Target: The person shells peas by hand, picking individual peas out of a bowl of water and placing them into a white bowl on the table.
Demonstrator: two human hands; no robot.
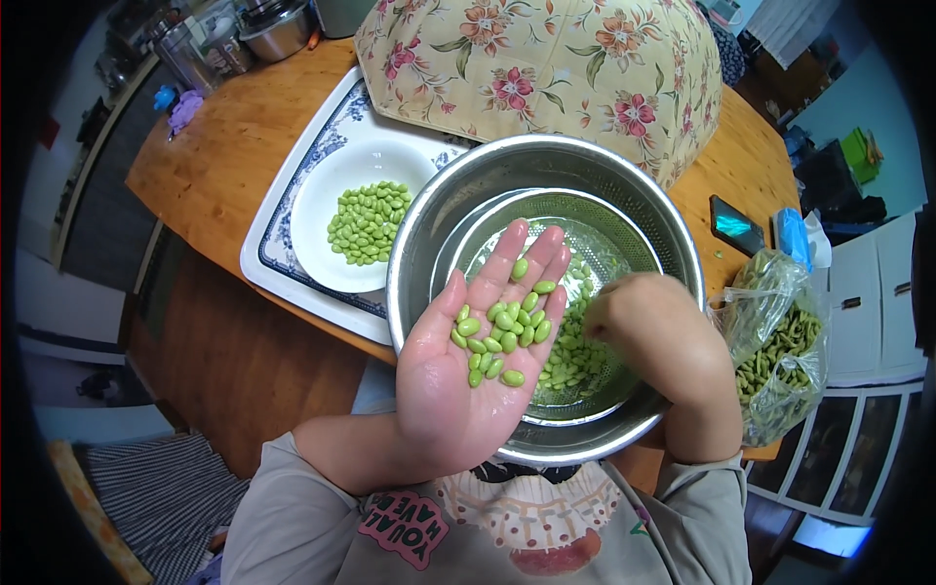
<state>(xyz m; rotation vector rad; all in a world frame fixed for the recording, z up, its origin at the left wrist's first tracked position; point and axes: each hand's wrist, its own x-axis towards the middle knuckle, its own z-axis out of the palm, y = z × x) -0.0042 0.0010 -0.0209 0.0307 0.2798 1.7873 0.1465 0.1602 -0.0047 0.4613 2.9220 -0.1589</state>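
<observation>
Palm up, my left hand [446, 387] bears several shelled green soybeans [508, 329] across the palm and fingers. It is held above the near left part of a large steel basin [428, 241]. Inside the basin sits a perforated metal colander [643, 241] with water and many more shelled green beans [574, 365]. My right hand [636, 314] is bent over the colander's right side, knuckles up. Its fingertips are hidden, so whether they pinch anything does not show. Left of the basin, a white bowl [314, 234] contains a heap of green beans [369, 223].
A blue-patterned white tray [274, 252] lies beneath the bowl. Behind stands a floral fabric food cover [541, 73]. To the right are a phone [735, 223], a blue tissue pack [792, 238] and a plastic bag of bean pods [779, 358], all on the wooden table [212, 153].
</observation>
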